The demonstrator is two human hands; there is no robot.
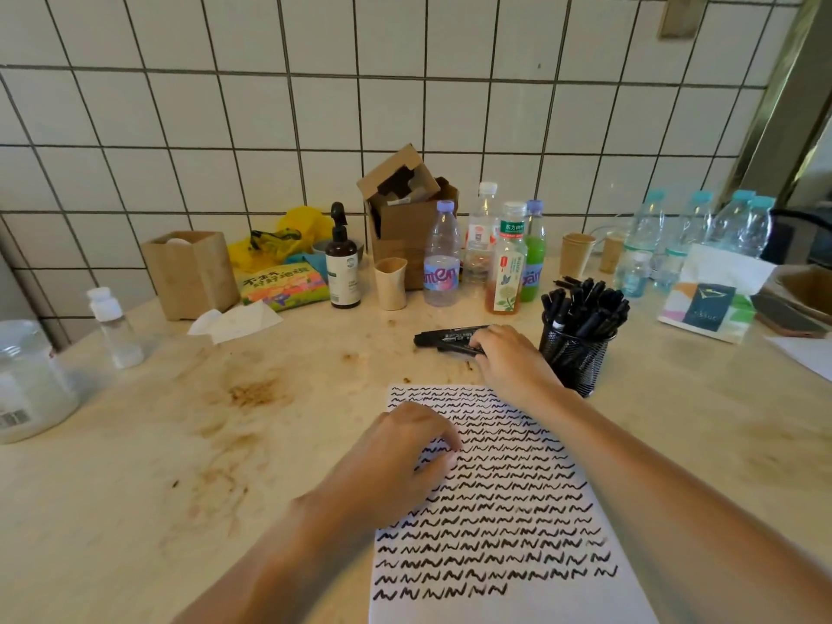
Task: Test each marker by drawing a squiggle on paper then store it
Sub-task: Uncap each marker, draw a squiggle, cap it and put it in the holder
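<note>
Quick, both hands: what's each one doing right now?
Left hand: rests on the paper, fingers loosely curled, holding nothing.
Right hand: fingers over the loose markers on the table; grip cannot be told.

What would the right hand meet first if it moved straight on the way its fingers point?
The right hand already touches the loose black markers; continuing left, it would probably push them first.

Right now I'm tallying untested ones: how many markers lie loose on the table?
2 show: both markers lie beside the mesh cup, above the paper, under the right hand. It may hide more.
</note>
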